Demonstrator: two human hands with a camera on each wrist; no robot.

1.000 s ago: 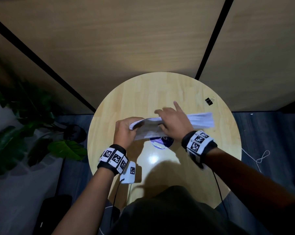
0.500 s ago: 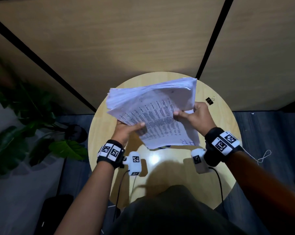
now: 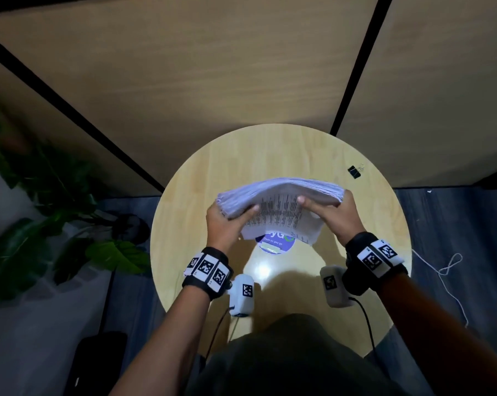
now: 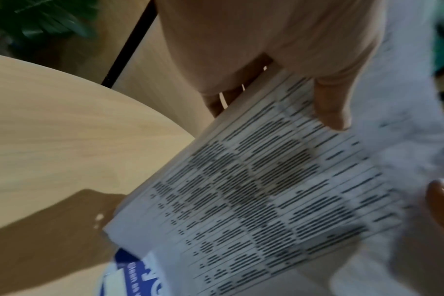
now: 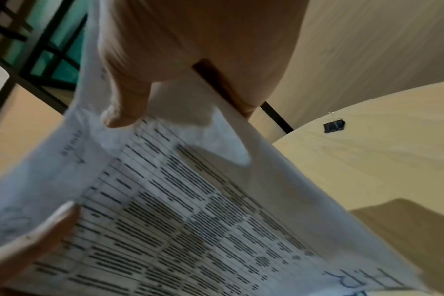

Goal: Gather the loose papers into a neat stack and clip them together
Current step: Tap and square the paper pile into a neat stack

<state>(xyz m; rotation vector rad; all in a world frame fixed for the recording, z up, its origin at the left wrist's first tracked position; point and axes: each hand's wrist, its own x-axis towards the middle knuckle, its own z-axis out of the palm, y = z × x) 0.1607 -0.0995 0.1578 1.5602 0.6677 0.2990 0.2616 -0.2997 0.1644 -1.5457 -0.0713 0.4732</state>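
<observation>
A thick stack of printed white papers (image 3: 281, 207) stands tilted on its lower edge on the round wooden table (image 3: 270, 155). My left hand (image 3: 227, 224) grips its left side, thumb on the printed face. My right hand (image 3: 333, 212) grips its right side the same way. The left wrist view shows the printed sheet (image 4: 261, 190) with my left thumb (image 4: 330, 106) on it. The right wrist view shows the same paper (image 5: 190, 210) under my right thumb (image 5: 124, 104). A black binder clip (image 3: 355, 171) lies on the table at the far right, also visible as the clip (image 5: 333, 126).
A round blue and white sticker (image 3: 274, 242) sits on the table under the papers' lower edge. Wooden wall panels stand behind the table. A green plant (image 3: 50, 207) is at the left and a white cord (image 3: 447, 267) lies on the floor at the right.
The stack went from lying nearly flat under my hands to being lifted and fanned toward me, and now it has come back down with its lower edge on the table.
</observation>
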